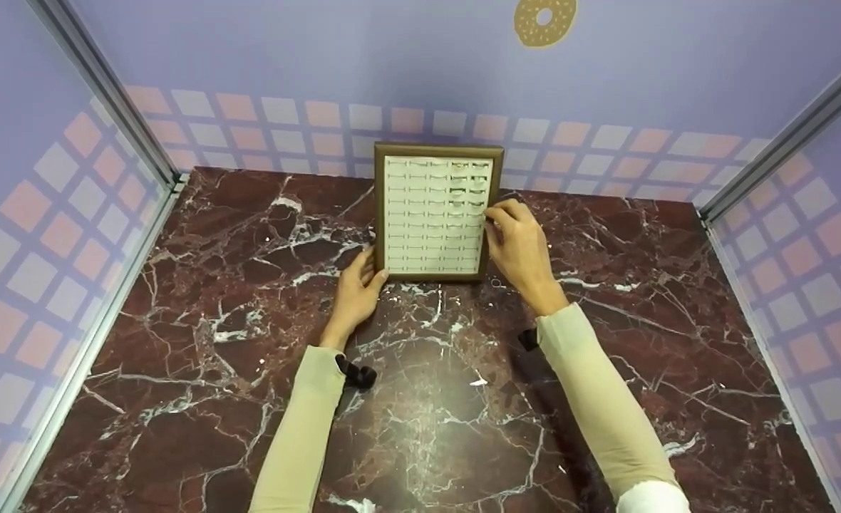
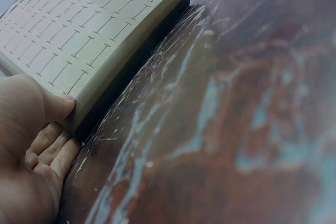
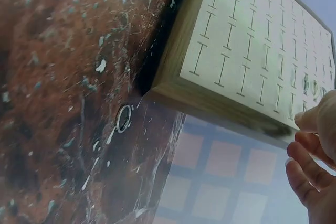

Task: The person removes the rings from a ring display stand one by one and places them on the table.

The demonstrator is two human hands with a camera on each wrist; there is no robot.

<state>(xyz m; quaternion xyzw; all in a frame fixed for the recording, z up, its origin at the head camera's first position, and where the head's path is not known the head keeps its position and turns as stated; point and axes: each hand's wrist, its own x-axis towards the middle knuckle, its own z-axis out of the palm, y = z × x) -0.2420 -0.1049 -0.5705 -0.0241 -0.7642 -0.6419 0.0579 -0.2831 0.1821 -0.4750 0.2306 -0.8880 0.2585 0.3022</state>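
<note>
A brown wood-framed ring display board (image 1: 435, 246) with a pale slotted pad leans upright at the back of the table. Several rings (image 1: 457, 191) sit in slots at its upper right. My left hand (image 1: 358, 288) grips the lower left corner, its thumb on the front of the frame and the other fingers at the side. At the right edge, partway up, the curled fingers of my right hand (image 1: 524, 246) touch the board, thumb and forefinger close together. Whether a ring is between those fingertips is hidden. One loose ring (image 3: 124, 118) lies on the table near the board's lower right corner.
The table (image 1: 420, 427) is dark red marble with white veins. Lilac walls with pink and grey squares (image 1: 321, 142) close in the back and both sides. Metal rails (image 1: 107, 92) run along the corners.
</note>
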